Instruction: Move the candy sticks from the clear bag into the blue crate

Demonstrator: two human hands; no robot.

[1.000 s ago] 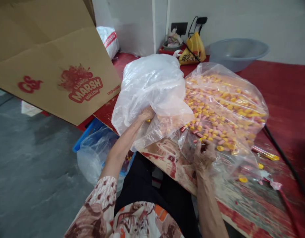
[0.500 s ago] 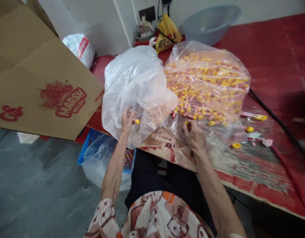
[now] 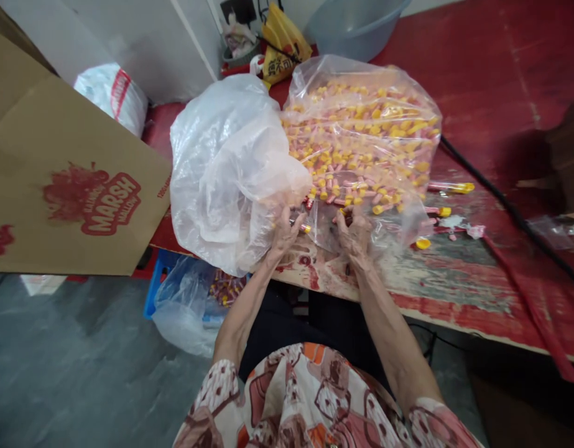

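Note:
My left hand (image 3: 285,233) is closed round a small clear tube with a yellow cap (image 3: 306,228), in front of the cloudy white plastic bag (image 3: 221,143). A short gap to its right, my right hand (image 3: 356,233) has its fingers bent together at the mouth of a clear plastic bag (image 3: 314,78). A bit of yellow (image 3: 342,212) shows at its fingertips; the rest of what it pinches is hidden. Inside the clear bag lie many pink pieces with yellow caps (image 3: 361,124).
A cardboard box (image 3: 30,143) stands at the left. Below the table edge, a blue crate (image 3: 152,298) holds a plastic liner and small capped tubes. Loose yellow-capped tubes (image 3: 454,186) and a black cable (image 3: 501,202) lie at the right. A grey-blue basin (image 3: 356,31) is behind.
My left hand has come right, from the white bag's front to near my right hand, with the yellow-capped tube in it. My right hand stays by the clear bag's mouth. The view has shifted.

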